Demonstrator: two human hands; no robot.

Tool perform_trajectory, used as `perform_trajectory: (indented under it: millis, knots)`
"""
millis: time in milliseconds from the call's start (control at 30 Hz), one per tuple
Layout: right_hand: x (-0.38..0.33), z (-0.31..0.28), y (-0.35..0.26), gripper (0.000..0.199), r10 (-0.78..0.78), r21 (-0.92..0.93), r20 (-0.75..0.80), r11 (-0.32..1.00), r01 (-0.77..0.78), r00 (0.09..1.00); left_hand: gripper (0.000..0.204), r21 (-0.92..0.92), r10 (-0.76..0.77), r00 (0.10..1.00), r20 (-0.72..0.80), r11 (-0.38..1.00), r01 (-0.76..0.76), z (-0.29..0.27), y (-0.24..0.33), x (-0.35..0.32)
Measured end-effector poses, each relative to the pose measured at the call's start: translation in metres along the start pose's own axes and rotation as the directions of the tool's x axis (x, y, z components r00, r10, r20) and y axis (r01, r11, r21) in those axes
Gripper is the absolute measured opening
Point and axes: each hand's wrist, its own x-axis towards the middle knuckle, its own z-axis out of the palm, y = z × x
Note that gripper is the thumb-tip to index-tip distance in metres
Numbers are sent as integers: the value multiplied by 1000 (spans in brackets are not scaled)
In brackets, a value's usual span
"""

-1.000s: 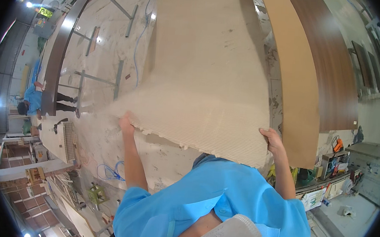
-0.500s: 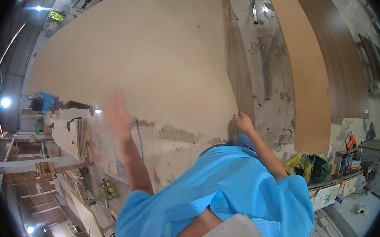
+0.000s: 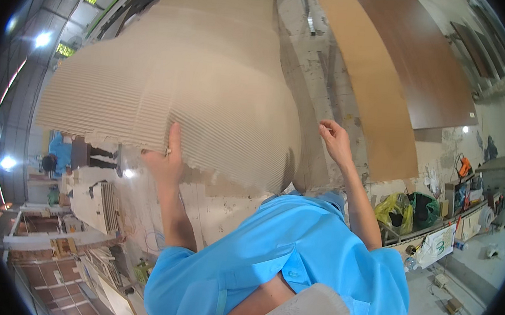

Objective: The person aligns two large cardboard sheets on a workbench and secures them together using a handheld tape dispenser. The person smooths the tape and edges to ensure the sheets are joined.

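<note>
A large tan sheet of ridged corrugated cardboard fills the upper left of the head view, its torn lower edge running just above the person's bright blue short-sleeved shirt. The left hand is clamped on that torn edge — thumb laid up the ribbed face, the other fingers hidden behind the sheet. The right hand is just beside the sheet's right edge, fingers spread apart and loosely curled, holding nothing; whether it touches the cardboard I cannot tell. Right of the sheet stand a pale orange-brown board and, beyond it, a dark brown wood-grain panel — both well apart from the hands.
</note>
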Motion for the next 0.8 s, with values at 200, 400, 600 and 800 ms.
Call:
perform_trajectory:
  millis: [200,400,600,800]
  knots:
    - [-29,-113,32,36,10,16,-139,1000,-8,990,24,113,-40,999,3,993,39,32,74,12]
    - [-52,-187,131,61,159,-176,-208,964,-197,965,22,96,22,997,-68,995,-15,38,145,11]
    - [-24,-203,171,50,103,-425,-123,893,-146,987,27,116,-272,962,-18,955,272,30,170,-7]
    - [-24,-194,177,48,152,-333,-173,921,-203,973,21,313,19,983,-180,949,39,-24,127,19]
